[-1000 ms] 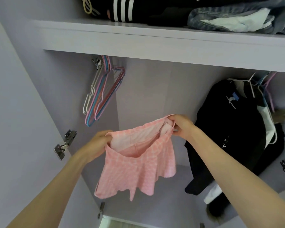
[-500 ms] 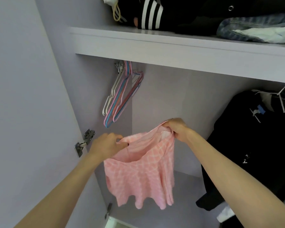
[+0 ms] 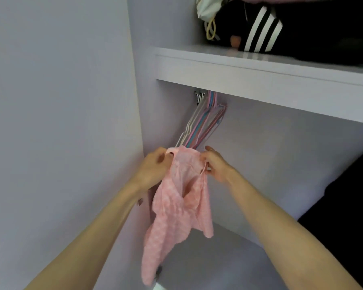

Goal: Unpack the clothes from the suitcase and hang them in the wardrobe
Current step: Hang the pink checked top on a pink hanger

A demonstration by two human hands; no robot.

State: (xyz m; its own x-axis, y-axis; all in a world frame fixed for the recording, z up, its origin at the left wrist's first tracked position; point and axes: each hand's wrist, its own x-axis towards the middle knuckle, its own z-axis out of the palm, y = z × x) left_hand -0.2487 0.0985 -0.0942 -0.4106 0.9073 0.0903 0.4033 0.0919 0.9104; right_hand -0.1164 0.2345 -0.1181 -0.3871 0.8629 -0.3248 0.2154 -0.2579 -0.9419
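A pink checked skirt [image 3: 180, 208] hangs from both my hands inside the lilac wardrobe. My left hand [image 3: 153, 169] grips the left end of its waistband. At the right end, my right hand [image 3: 215, 166] pinches the waistband, so the band is bunched narrow between the two hands. Just above and behind the hands, a bundle of bare hangers [image 3: 203, 124] in white, blue and pink dangles from the rail under the shelf. The suitcase is out of view.
The wardrobe shelf [image 3: 260, 80] runs across above, holding a black garment with white stripes [image 3: 260, 32] and a pale bundle. Dark hung clothes [image 3: 348, 206] fill the right edge. The open door panel [image 3: 57, 122] stands at left.
My hands have come closer together and moved up and left toward the bare hangers, gathering the skirt's waistband. The view has shifted left; the dark clothes now sit at the right edge.
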